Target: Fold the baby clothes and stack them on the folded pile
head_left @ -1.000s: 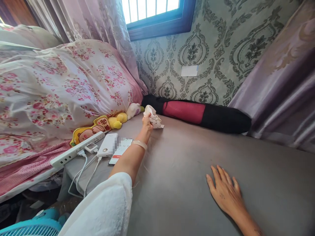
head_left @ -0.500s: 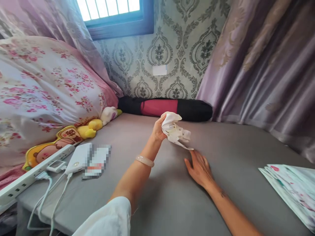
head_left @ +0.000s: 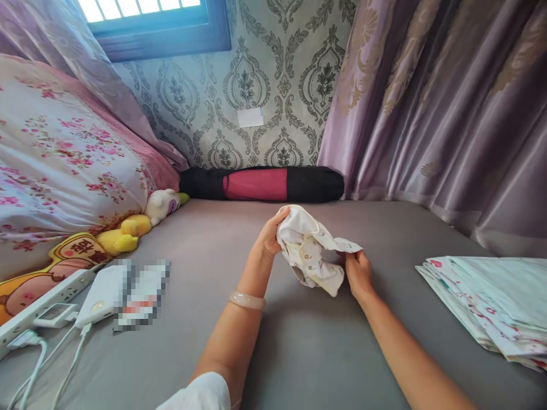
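Observation:
A small white cloth garment [head_left: 308, 250] with a fine print and pale trim hangs crumpled above the grey sheet, between my two hands. My left hand [head_left: 270, 232], with a pale bangle [head_left: 248, 300] on its forearm, pinches the garment's upper left edge. On the other side, my right hand [head_left: 358, 273] grips a narrow strip that stretches out to the right. Its fingertips are partly hidden behind the cloth. The garment's full shape cannot be made out because of its folds.
Folded printed fabrics [head_left: 491, 302] are stacked at right. At left are a power strip [head_left: 51, 304] with cables, a white power bank [head_left: 105, 293], a blurred-out packet [head_left: 143, 296] and plush toys [head_left: 123, 233]. A black and red roll bag [head_left: 256, 183] lies along the wall.
My right hand has moved up and closed on the garment's strip, which is now drawn out to the right. The garment hangs more spread. The view has shifted to the right.

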